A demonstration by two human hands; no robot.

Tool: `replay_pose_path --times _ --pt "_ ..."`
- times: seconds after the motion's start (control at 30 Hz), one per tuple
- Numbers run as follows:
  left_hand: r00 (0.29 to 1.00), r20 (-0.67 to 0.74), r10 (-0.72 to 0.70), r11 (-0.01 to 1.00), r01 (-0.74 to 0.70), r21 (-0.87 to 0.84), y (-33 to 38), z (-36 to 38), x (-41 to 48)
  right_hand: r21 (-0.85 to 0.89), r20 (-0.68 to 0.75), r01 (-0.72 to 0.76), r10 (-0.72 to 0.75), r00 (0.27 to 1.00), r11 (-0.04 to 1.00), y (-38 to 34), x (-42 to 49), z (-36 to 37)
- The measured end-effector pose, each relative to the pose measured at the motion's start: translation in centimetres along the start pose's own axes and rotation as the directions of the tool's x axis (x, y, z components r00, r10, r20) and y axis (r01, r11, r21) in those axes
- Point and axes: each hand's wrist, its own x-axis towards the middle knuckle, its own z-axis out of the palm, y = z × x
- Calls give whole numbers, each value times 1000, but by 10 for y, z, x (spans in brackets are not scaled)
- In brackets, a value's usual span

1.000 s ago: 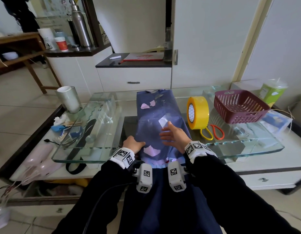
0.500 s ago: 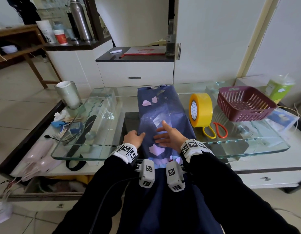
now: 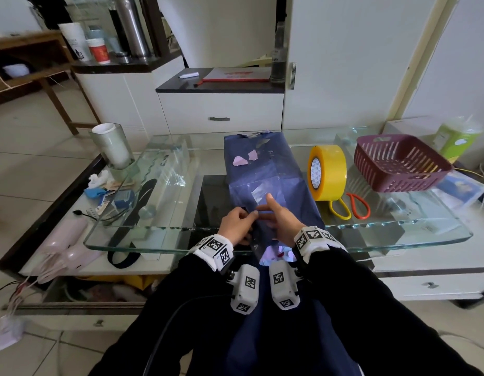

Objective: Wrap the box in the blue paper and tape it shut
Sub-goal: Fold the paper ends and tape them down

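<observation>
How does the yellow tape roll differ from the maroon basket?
The yellow tape roll stands on edge, a solid ring; the maroon basket sits upright, its walls slotted. The roll is next to the blue-wrapped box; the basket lies further right, apart from it. Both rest on the glass top.

A low white table [image 3: 425, 260] with a dark rim carries a thick glass surface [image 3: 398, 234] with a wavy front edge, and drawers run along the table's front. Behind it stands a white cabinet [image 3: 220, 112] with one drawer and a dark top, beside a tall white door panel [image 3: 344, 63]. A dark shelf [image 3: 121, 65] juts out at the left. Farther left, a wooden bench [image 3: 26, 47] stands on the pale tiled floor [image 3: 26, 172] — all in soft, even light.
</observation>
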Motion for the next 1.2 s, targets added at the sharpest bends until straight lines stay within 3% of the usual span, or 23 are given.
replay_pose_path --times 0.13,0.33,0.43,0.53,0.77,0.87,0.97,1.1,1.2 --pt "999 35 36 999 -37 30 4 3 0 83 -18 6 -4 1000 997 2 -2 1" --pt "991 39 131 939 -137 314 -7 -6 3 -112 -124 43 -57 991 993 -4 1 5" --pt "983 66 169 899 -181 399 -13 -9 5 -293 -209 113 -179 961 949 -6 1 7" --pt "969 92 229 850 -246 466 -17 -7 5 -342 -235 173 -262 936 924 -1 2 5" --pt "935 197 296 722 -354 595 -18 -20 9 -502 -284 361 -544 790 786 -4 2 1" --pt "917 184 353 570 -367 736 -21 -19 5 -618 -277 360 -622 732 699 -1 6 0" --pt "893 185 411 458 -377 805 -22 -20 2 -538 -304 337 -551 777 772 1 8 -1" --pt "948 215 233 459 -302 835 -24 -22 0 -452 -303 317 -478 825 834 4 7 4" --pt "956 219 195 437 -284 853 -25 -22 -1 -448 -280 320 -471 836 835 4 8 7"
